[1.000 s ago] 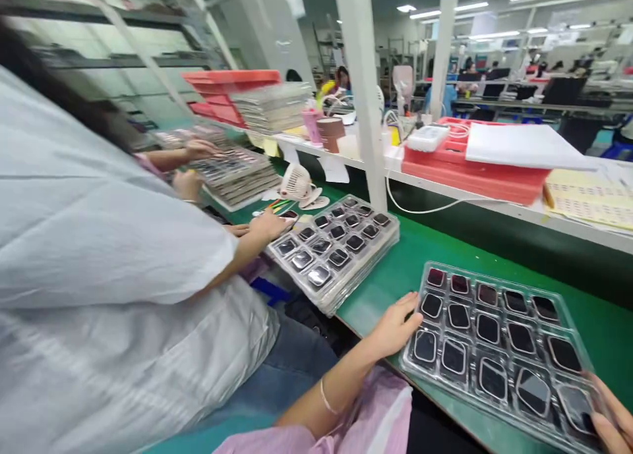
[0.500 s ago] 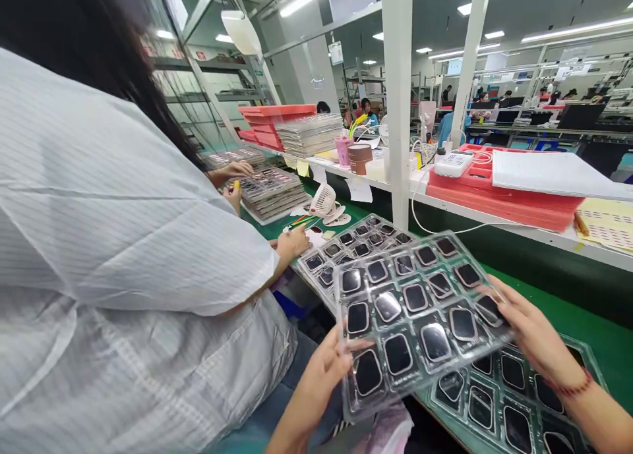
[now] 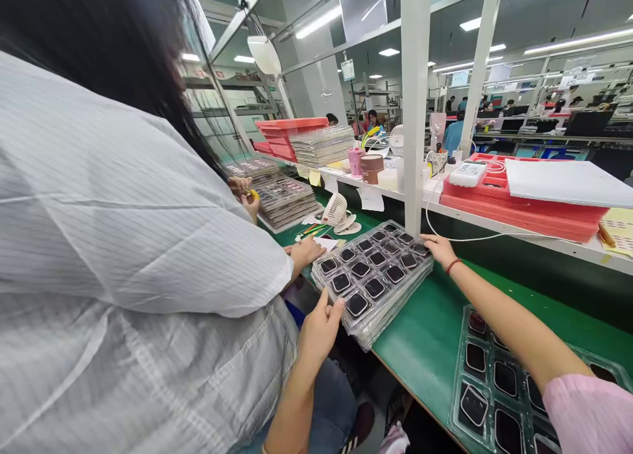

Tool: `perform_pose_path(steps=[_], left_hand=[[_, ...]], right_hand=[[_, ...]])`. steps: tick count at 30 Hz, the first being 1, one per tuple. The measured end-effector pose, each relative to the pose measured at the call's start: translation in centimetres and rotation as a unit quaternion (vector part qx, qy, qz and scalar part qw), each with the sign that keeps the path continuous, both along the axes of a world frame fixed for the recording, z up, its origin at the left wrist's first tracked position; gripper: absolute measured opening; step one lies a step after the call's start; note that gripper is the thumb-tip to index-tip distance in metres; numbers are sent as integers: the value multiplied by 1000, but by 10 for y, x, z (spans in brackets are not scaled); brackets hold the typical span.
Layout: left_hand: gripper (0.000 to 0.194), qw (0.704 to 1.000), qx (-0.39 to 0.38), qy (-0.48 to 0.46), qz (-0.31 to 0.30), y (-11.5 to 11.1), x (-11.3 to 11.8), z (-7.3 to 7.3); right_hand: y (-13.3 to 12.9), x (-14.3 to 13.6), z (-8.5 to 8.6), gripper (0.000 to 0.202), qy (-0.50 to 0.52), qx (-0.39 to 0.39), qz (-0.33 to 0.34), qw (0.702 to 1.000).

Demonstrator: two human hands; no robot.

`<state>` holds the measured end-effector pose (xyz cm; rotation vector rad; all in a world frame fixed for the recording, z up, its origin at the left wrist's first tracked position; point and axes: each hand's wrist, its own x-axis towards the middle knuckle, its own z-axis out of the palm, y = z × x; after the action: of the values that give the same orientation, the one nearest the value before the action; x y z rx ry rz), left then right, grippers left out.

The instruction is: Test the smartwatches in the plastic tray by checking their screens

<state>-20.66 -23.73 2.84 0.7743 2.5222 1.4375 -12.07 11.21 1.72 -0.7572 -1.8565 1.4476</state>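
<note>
Nearest, at 6 o'clock, the bare left hand (image 3: pixel 319 332) touches the near edge of the top clear plastic tray (image 3: pixel 376 266) with thumb and forefinger narrowly parted; whether they pinch, I cannot tell. At 4 o'clock, a separate clear plastic tray of dark rounded-square pieces (image 3: pixel 494 378) lies on the green tabletop (image 3: pixel 418 339), partly behind the right forearm. The top tray, filled with similar pieces, lies on a stack of clear trays (image 3: pixel 390 309) just off centre toward 4 o'clock. At its far right corner, the right hand (image 3: pixel 439 250), wearing a red bracelet, touches with its fingertips; their closure is unclear. Beyond the stack's left side is a co-worker's hand (image 3: pixel 307 251), then a small white fan (image 3: pixel 336 210). At 3 o'clock, red plastic trays (image 3: pixel 524 207) sit on the white shelf (image 3: pixel 514 233).
</note>
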Motion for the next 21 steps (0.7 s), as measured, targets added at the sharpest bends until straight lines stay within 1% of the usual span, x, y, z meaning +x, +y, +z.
perform_pose_path(steps=[2, 4, 6, 8, 10, 12, 13, 15, 18, 19, 21], left_hand=[[70, 999, -3, 24, 28, 4, -1, -8], [75, 999, 1, 32, 44, 6, -2, -17], [84, 997, 4, 46, 60, 7, -3, -28], [91, 992, 10, 87, 88, 8, -7, -39], [87, 985, 14, 142, 101, 10, -11, -51], [76, 981, 26, 175, 77, 13, -15, -61], [71, 982, 35, 177, 59, 15, -17, -65], [66, 985, 51, 160, 32, 19, -20, -69], [67, 989, 52, 135, 30, 19, -21, -68], [67, 989, 49, 135, 29, 16, -20, -67], [67, 988, 36, 147, -3, 8, -14, -61]], right_hand=[[3, -7, -10, 39, 1, 3, -29, 1000], [5, -13, -17, 38, 5, 2, -41, 999], [8, -17, -21, 34, 7, -3, -34, 999], [10, -20, -24, 30, 6, -11, -25, 1000], [11, -20, -25, 29, 6, -17, -21, 1000], [10, -20, -26, 29, 8, -18, -19, 1000], [8, -20, -26, 29, 8, -16, -17, 1000], [3, -18, -23, 28, 1, -13, -18, 1000], [-6, -10, -17, 29, -24, -20, -16, 999], [-8, -3, -15, 29, -31, -26, -11, 999], [-8, 22, -14, 27, -42, -41, -12, 998]])
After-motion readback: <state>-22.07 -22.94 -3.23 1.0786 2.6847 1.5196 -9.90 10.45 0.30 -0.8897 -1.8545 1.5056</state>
